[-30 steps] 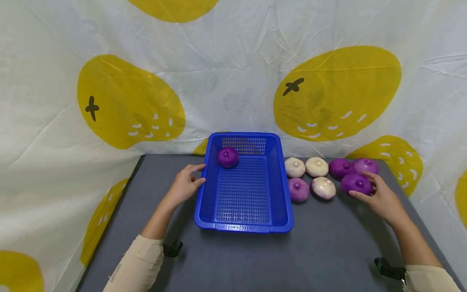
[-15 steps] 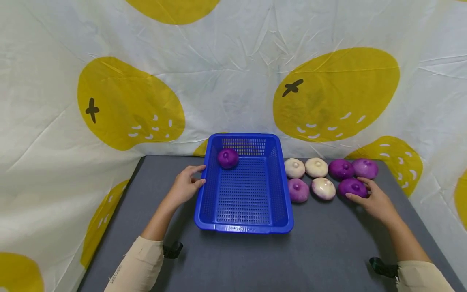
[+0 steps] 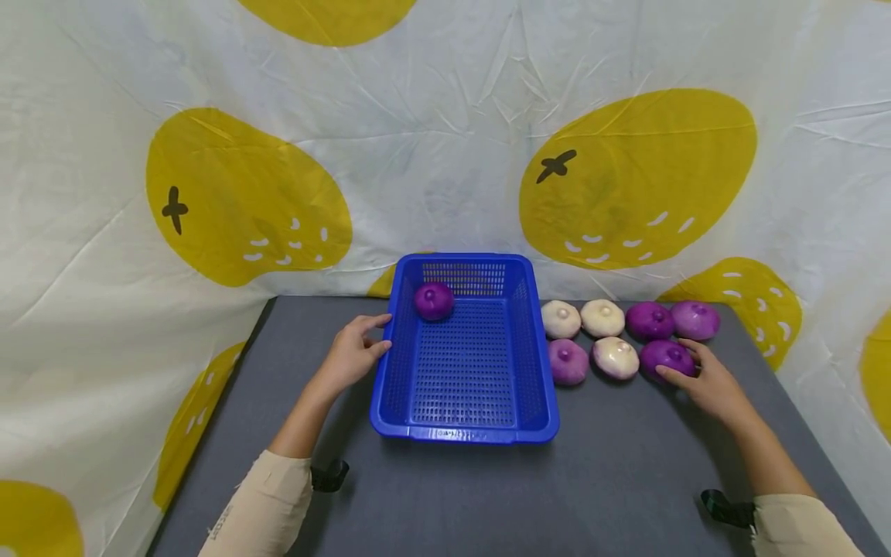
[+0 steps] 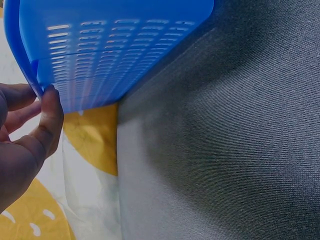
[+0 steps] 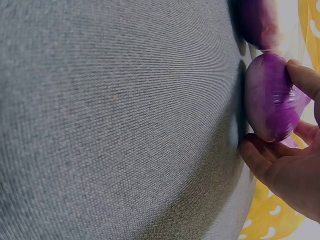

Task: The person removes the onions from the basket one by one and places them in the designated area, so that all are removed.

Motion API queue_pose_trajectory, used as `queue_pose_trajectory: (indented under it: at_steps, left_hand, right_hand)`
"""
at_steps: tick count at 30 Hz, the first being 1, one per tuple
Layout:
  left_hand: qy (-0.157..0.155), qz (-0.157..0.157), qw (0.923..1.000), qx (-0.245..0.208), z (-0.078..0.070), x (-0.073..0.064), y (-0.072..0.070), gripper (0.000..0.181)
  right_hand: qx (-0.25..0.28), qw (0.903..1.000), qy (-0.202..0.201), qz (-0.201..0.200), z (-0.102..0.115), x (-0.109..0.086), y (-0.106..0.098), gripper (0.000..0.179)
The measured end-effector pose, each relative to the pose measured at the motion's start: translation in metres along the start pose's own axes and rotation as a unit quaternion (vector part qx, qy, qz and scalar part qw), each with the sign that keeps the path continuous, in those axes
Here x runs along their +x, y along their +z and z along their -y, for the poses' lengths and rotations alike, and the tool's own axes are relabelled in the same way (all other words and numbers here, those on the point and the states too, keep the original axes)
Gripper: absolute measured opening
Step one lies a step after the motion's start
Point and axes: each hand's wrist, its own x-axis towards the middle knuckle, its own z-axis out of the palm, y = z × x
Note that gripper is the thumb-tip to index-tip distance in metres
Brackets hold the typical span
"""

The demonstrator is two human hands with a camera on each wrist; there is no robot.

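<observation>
A blue plastic basket stands mid-table with one purple onion in its far left corner. My left hand pinches the basket's left rim between thumb and fingers, as the left wrist view also shows. On the right, my right hand holds a dark purple onion by its right side, thumb at the front and fingers behind. The right wrist view shows this purple onion low at the cloth, fingertips right beside it. A white onion with purple streaks lies just left of it.
Behind the held onion lie a dark purple onion and a lighter purple one. Two white onions and a pink-purple onion lie close to the basket's right side. A fruit-patterned curtain hangs at the grey table's far edge.
My right hand has moved left with the purple onion and brought it lower, beside the streaked white onion. The left hand and basket have stayed in place.
</observation>
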Motion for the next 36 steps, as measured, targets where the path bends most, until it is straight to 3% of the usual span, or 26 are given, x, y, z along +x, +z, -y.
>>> queue_pose_trajectory:
  at_steps: [21, 32, 36]
  left_hand:
    - [-0.02, 0.004, 0.9998, -0.004, -0.0016, -0.0035, -0.0005, 0.049]
    - [-0.003, -0.005, 1.0, -0.005, -0.0015, -0.002, -0.0007, 0.048]
    - [-0.007, -0.004, 1.0, -0.005, -0.001, -0.002, 0.0005, 0.048]
  right_hand:
    - [0.008, 0.9999, -0.007, 0.005, -0.0001, -0.0008, 0.0009, 0.093]
    - [0.01, 0.9999, -0.007, 0.006, -0.0019, 0.0012, -0.0016, 0.093]
    - [-0.004, 0.9998, -0.018, -0.011, 0.0022, -0.0018, -0.0074, 0.092]
